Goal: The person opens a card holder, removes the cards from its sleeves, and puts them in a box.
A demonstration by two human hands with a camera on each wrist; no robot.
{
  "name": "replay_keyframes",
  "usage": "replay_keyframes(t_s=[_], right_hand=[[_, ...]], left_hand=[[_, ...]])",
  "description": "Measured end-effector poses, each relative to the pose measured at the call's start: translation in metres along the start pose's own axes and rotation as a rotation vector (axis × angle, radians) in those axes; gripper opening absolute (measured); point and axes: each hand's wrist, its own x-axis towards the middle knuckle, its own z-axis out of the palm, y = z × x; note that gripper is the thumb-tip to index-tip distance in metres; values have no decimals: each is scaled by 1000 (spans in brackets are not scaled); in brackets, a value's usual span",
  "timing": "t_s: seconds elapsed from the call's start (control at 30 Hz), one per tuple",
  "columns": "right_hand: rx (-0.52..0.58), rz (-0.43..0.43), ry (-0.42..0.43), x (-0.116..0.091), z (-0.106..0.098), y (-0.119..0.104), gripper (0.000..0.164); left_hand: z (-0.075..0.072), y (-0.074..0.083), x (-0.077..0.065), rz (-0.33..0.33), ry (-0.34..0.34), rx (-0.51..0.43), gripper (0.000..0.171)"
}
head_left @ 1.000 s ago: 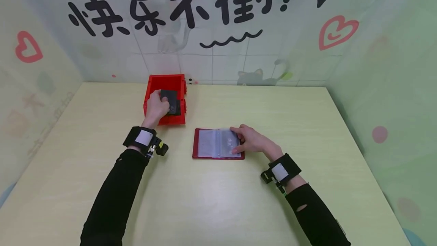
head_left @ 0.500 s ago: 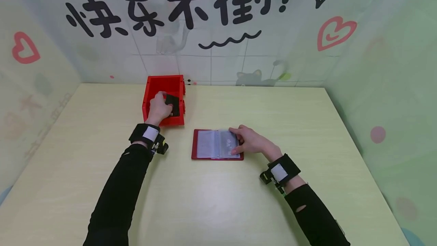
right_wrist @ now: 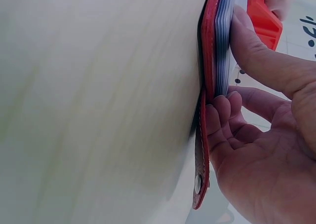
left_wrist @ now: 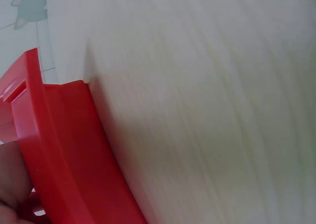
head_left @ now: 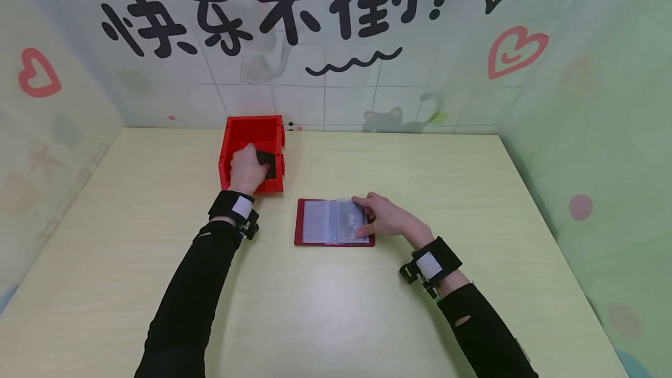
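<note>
In the head view, my left hand (head_left: 245,171) reaches down into a red plastic bin (head_left: 255,128). A dark card (head_left: 269,163) shows just right of the fingers; the fingertips are hidden, so I cannot tell whether they grip a card. A red card holder (head_left: 300,223) lies spread on the table, clear sleeves (head_left: 318,220) upward, the right one lettered "Vip". My right hand (head_left: 388,214) holds its right side, thumb low on the sleeve and index finger at the top edge. In the right wrist view, curled fingers (right_wrist: 219,113) meet the cover's edge beside a snap strap (right_wrist: 201,160).
The bin's outer wall (left_wrist: 79,150) fills the lower left of the left wrist view. A pale wooden table (head_left: 336,308) lies under everything. Printed fabric walls (head_left: 325,98) stand at its back and both sides.
My left hand has lowered the black card it held into the bin and shifted slightly right, now covering part of the dark cards there. The right hand and card holder have stayed put.
</note>
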Motion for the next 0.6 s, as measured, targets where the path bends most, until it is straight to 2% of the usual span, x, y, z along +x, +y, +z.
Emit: replay_keyframes(t_s=[0.33,0.43,0.6], right_hand=[[-2,-11,2,1,1,-1,84],[0,-12,2,1,2,-1,84],[19,-3,8,0,1,0,83]], left_hand=[[0,-2,-1,3,-10,38,21],[1,-2,-4,41,39,27,21],[1,4,-17,148,188,-71,25]])
